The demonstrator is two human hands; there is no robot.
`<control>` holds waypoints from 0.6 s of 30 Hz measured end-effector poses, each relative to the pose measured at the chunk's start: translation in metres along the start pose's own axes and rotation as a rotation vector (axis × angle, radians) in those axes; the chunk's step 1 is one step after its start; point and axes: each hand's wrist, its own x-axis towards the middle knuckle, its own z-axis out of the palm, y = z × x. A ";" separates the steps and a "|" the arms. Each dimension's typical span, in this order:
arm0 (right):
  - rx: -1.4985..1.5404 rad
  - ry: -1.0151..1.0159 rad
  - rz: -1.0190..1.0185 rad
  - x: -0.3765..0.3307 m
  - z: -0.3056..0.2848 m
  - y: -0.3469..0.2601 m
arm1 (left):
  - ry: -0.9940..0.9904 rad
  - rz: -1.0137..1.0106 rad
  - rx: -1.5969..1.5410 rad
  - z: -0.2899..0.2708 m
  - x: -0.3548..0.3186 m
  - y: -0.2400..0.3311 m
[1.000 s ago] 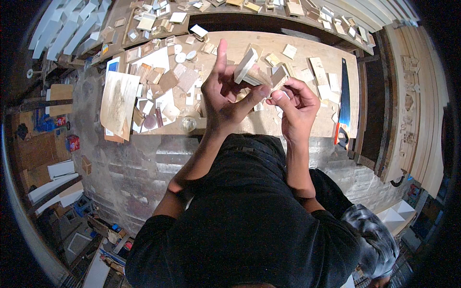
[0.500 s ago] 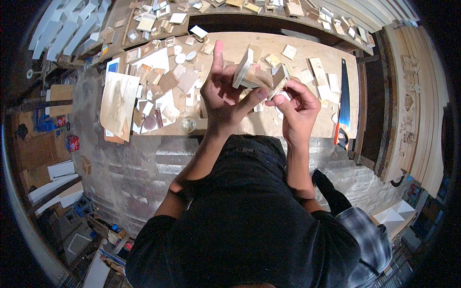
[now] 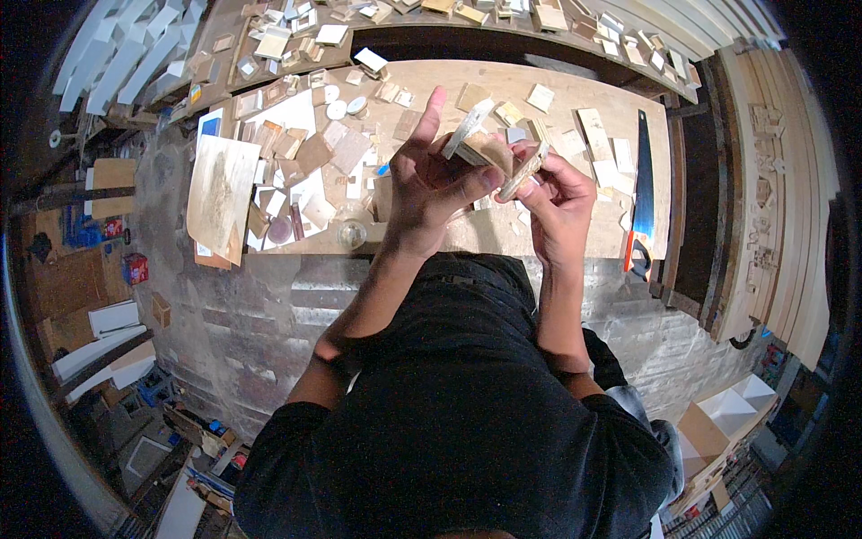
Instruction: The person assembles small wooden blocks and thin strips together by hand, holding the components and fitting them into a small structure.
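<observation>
Above the near half of the workbench, a small assembly of light wood pieces (image 3: 488,151) is held between my two hands. My left hand (image 3: 424,190) grips its left part, the thumb along the near side and the index finger pointing up and away. The fingers of my right hand (image 3: 564,190) pinch a thin rough-edged wood piece (image 3: 523,172) at the assembly's right end. This piece seems to touch the rest of it, but the fingers partly hide the joint.
Scattered wood offcuts (image 3: 314,153) cover the workbench (image 3: 431,76). A handsaw (image 3: 643,189) with an orange and black handle lies at its right. A clear round container (image 3: 352,234) stands near the front edge. Boards (image 3: 790,207) line the right. An open box (image 3: 732,413) sits lower right.
My hands have tilted the wood assembly, and its right-hand piece now leans differently. My left index finger has swung rightward. At lower right, plaid clothing has moved largely behind my sleeve, uncovering the box.
</observation>
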 end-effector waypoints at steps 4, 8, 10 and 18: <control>0.023 -0.040 0.046 0.001 -0.003 0.001 | 0.003 -0.064 -0.029 -0.003 0.001 0.000; -0.057 -0.038 0.008 0.000 -0.006 0.000 | 0.008 -0.106 -0.039 -0.004 0.001 -0.001; -0.089 -0.051 -0.026 0.000 -0.010 0.002 | 0.016 -0.116 -0.078 -0.004 0.000 -0.003; -0.142 -0.081 -0.018 0.001 -0.008 -0.005 | -0.005 -0.150 -0.114 -0.004 -0.003 -0.004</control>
